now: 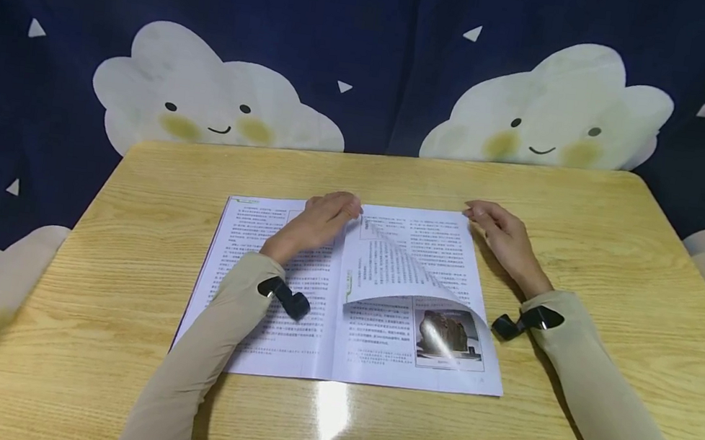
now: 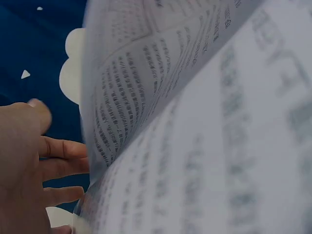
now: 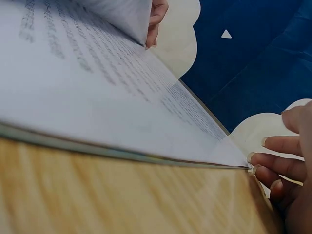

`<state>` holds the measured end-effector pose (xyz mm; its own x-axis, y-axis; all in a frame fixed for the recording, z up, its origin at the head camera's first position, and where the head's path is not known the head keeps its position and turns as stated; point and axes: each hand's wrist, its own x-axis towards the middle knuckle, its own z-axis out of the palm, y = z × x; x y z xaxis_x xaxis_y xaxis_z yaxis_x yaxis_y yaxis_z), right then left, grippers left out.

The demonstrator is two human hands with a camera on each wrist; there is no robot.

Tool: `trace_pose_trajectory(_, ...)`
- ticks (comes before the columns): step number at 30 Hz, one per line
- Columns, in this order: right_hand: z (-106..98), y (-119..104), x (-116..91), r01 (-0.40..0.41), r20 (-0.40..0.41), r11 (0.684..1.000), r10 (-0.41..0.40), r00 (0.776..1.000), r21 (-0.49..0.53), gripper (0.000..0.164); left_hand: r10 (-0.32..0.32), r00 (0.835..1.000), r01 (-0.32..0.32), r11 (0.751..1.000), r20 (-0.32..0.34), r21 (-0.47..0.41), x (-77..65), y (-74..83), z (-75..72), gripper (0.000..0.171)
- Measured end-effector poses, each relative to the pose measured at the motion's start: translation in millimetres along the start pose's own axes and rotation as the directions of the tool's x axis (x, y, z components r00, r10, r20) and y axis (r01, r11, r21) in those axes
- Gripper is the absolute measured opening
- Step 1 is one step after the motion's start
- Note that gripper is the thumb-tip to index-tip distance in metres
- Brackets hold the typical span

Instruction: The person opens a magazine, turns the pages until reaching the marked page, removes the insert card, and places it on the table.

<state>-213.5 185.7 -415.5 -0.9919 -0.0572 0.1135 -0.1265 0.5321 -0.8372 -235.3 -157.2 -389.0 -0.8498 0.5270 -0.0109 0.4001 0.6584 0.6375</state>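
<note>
An open book [image 1: 286, 343] with printed text lies on the wooden table. One leaf [image 1: 379, 274] of its right half is lifted and curls over toward the left, showing its printed underside. My left hand [image 1: 325, 220] is at the top of this leaf near the spine; in the left wrist view its fingers [image 2: 63, 168] reach the leaf's edge, the thumb standing apart from the paper. At the book's top right corner is my right hand [image 1: 507, 241]. Its fingertips [image 3: 251, 158] touch that corner, fingers loosely bent, in the right wrist view.
The wooden table [image 1: 613, 279] extends around the book on all sides. Behind it hangs a dark blue curtain [image 1: 387, 28] with smiling clouds. Below the lifted leaf, a picture of a rock [image 1: 446, 336] shows on the right page. Black straps with small cameras [image 1: 293, 304] sit on both wrists.
</note>
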Motion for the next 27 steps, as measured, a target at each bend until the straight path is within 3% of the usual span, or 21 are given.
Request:
trace_pose_trajectory(4, -1, 2, 1, -0.002, -0.004, 0.998, 0.002, 1.000, -0.059, 0.041, 0.026, 1.000, -0.026, 1.000, 0.004, 0.009, 2.9, 0.5, -0.6, 0.046)
trace_pose_trajectory(8, -1, 2, 3, 0.009, 0.044, 0.997, -0.006, 0.999, -0.076, 0.040, 0.041, 0.998, -0.043, 0.998, 0.039, 0.046, 1.4, 4.5, -3.3, 0.047)
trace_pose_trajectory(13, 0, -5, 7, 0.068, 0.137, 0.986, -0.046, 0.989, -0.155, 0.046, 0.079, 0.989, -0.094, 0.988, 0.123, 0.125, -7.2, 11.3, -5.9, 0.045)
trace_pose_trajectory(18, 3, -20, 11, 0.166, 0.224, 0.950, -0.107, 0.969, -0.263, 0.052, 0.089, 0.978, -0.122, 0.978, 0.189, 0.169, -19.9, 15.2, -8.4, 0.044)
trace_pose_trajectory(22, 2, -26, 12, 0.169, 0.258, 0.938, -0.090, 0.962, -0.303, 0.060, 0.066, 0.968, -0.119, 0.970, 0.241, 0.212, -26.7, 19.4, -9.4, 0.051)
trace_pose_trajectory(27, 1, -28, 14, 0.175, 0.297, 0.923, -0.071, 0.952, -0.344, 0.069, 0.062, 0.964, -0.125, 0.963, 0.259, 0.237, -32.0, 22.0, -11.3, 0.051)
